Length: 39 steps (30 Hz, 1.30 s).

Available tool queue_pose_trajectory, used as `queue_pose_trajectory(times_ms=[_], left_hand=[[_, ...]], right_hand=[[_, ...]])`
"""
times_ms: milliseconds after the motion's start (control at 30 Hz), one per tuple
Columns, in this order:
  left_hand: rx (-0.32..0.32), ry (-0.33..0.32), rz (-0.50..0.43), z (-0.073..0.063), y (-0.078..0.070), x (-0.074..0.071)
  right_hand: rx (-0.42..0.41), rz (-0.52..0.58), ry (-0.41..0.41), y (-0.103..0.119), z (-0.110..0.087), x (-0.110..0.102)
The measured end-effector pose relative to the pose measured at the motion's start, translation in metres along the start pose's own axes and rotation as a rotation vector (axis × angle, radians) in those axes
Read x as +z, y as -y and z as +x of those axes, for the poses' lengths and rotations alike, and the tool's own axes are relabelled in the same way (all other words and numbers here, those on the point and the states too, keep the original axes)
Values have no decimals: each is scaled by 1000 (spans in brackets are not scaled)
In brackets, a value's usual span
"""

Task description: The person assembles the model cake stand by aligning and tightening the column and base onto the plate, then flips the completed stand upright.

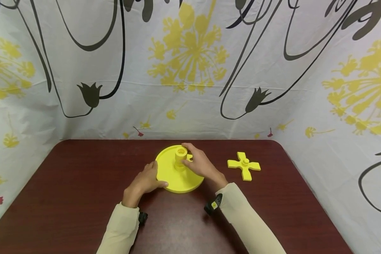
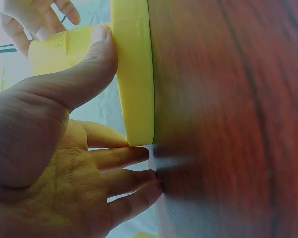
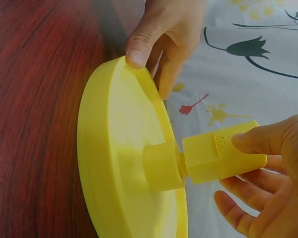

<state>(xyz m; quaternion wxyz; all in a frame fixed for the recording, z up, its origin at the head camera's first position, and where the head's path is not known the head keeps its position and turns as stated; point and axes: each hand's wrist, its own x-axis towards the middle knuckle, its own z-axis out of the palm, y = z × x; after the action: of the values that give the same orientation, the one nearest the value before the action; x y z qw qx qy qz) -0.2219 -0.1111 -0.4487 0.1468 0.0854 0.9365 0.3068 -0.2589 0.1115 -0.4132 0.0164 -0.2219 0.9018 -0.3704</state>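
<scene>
A round yellow plate (image 1: pixel 182 181) with a raised rim lies on the table. From its face rises a short round yellow post (image 3: pixel 161 166). At the post's end sits a yellow faceted sleeve (image 3: pixel 206 153) marked 32, a narrow neck showing between them. My right hand (image 1: pixel 200 162) pinches this sleeve, thumb on one side and fingers on the other. My left hand (image 1: pixel 146 180) grips the plate's left rim, with its thumb at the near edge and its fingers spread along the outer side. A small yellow part beside the sleeve is mostly hidden by the right hand.
To the right of the plate lies a yellow cross-shaped piece (image 1: pixel 246 172) with a round knob at its centre. The dark red-brown table (image 1: pixel 82 197) has rounded far corners. Patterned white cloth (image 1: pixel 190 116) hangs behind it and at both sides.
</scene>
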Motion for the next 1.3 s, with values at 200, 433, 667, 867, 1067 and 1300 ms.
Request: queue_pose_trajectory(times_ms=[200,433,667,867,1067,1300], left_hand=[[-4,9,12,-2,-3,-2],[7,0,19,-4,-4,-3],[10,3,24,-3,-2,-2],[3,8,13,-4,-3,-1],[1,6,13,-5,-4,-2],[-8,15,12,-5,-4,-2]], right_hand=[[-34,0,-34,-1,2,1],[11,-44,-86,-4,5,5],[63,-144,-96,1,4,7],[85,-104,-44,1,3,4],[-24,-29,-1,0,4,2],[-34,-80,-37,1,4,5]])
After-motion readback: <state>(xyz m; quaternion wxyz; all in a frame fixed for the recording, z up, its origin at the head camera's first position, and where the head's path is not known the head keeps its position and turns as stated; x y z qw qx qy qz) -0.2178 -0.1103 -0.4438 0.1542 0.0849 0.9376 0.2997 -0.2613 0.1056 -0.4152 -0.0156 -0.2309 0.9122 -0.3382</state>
